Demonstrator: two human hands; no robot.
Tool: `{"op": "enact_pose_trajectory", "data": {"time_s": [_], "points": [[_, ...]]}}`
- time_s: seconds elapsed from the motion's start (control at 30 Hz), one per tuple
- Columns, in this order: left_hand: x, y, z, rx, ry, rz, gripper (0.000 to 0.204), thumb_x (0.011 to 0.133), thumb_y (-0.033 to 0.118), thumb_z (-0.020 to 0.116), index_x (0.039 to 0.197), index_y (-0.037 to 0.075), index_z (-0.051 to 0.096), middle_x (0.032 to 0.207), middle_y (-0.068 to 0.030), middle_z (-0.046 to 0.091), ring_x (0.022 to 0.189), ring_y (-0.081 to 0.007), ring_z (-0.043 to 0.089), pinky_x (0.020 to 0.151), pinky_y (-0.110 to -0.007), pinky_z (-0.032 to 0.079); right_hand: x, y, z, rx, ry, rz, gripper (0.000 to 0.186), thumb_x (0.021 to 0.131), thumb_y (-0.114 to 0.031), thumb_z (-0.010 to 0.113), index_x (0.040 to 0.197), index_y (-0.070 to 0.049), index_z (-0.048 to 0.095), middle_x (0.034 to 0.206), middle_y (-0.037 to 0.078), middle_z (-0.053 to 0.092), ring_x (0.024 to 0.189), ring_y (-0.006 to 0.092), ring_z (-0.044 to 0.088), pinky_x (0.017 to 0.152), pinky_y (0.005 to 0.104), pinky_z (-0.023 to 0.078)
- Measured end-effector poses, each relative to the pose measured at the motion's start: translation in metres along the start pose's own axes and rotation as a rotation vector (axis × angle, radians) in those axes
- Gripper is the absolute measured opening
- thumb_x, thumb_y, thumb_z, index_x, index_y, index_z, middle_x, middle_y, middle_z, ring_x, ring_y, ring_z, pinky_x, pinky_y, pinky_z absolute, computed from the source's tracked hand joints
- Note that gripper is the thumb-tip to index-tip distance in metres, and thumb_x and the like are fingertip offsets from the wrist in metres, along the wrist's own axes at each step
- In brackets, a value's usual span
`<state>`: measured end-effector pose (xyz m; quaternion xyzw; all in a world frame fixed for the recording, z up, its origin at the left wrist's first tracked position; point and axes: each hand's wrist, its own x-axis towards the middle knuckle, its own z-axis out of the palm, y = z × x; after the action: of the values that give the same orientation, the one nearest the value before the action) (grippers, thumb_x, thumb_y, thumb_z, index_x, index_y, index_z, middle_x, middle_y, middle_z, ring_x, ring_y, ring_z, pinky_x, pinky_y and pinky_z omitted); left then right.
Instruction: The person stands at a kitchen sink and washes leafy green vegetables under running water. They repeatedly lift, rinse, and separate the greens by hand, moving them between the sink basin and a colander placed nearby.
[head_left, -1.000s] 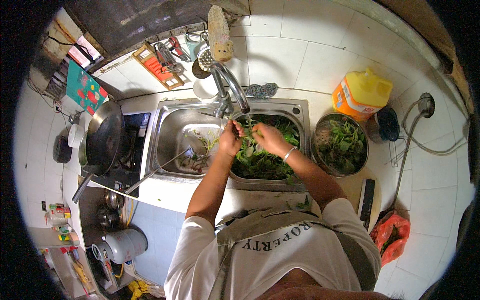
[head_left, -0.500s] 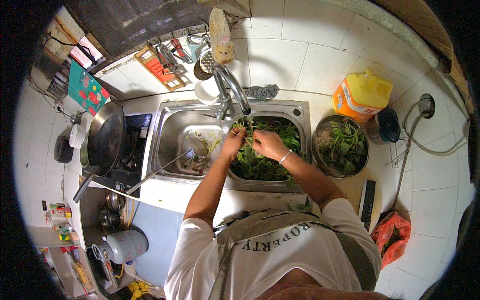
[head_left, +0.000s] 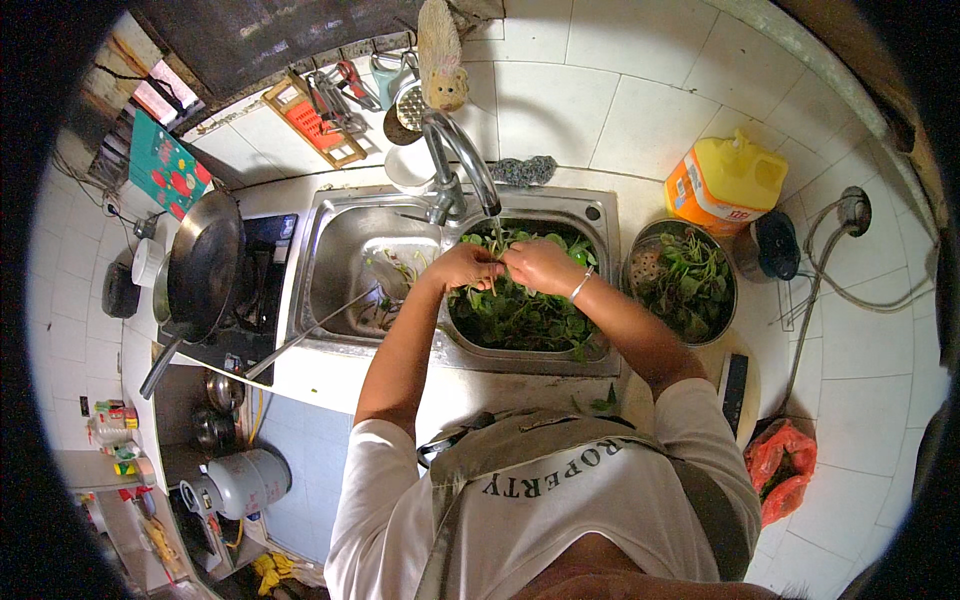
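Note:
My left hand (head_left: 463, 267) and my right hand (head_left: 538, 265) meet over the right sink basin (head_left: 600, 215), both closed on a stalk of leafy greens (head_left: 492, 270) held under the tap's spout (head_left: 470, 165). A thin stream of water runs down onto it. Below my hands the basin is full of dark green leaves (head_left: 525, 315). A bracelet sits on my right wrist. To the right, a round metal colander (head_left: 640, 255) holds more greens.
The left sink basin (head_left: 345, 250) holds scraps and a long-handled ladle. A dark wok (head_left: 200, 265) sits on a stove at left. A yellow jug (head_left: 725, 185) stands behind the colander. A red bag (head_left: 780, 470) lies at lower right. Utensils hang on the tiled wall.
My hands have stayed over the right basin, shifting only slightly while working the greens under the running water.

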<state>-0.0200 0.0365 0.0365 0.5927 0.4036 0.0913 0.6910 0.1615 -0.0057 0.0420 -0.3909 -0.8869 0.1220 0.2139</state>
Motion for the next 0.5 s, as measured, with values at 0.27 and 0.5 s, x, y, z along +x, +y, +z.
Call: {"op": "enact_pose_trajectory", "data": {"time_s": [0.27, 0.5], "points": [[0.002, -0.001, -0.003, -0.323, 0.014, 0.162, 0.014, 0.079, 0.018, 0.055, 0.082, 0.004, 0.057, 0.064, 0.0004, 0.051, 0.05, -0.006, 0.043, 0.044, -0.018, 0.034, 0.012, 0.012, 0.017, 0.444, 0.243, 0.228, 0.011, 0.072, -0.011, 0.05, 0.074, -0.001, 0.052, 0.066, 0.012, 0.053, 0.057, 0.021, 0.051, 0.052, 0.0294, 0.041], [-0.036, -0.032, -0.032, -0.45, 0.278, 0.02, 0.016, 0.079, 0.019, 0.054, 0.079, 0.003, 0.056, 0.064, 0.0008, 0.051, 0.048, -0.0051, 0.042, 0.043, -0.019, 0.034, 0.012, 0.021, 0.022, 0.328, 0.34, 0.457, 0.015, 0.074, -0.015, 0.048, 0.075, -0.001, 0.052, 0.069, 0.018, 0.052, 0.066, 0.0335, 0.052, 0.059, 0.0401, 0.041]]}}
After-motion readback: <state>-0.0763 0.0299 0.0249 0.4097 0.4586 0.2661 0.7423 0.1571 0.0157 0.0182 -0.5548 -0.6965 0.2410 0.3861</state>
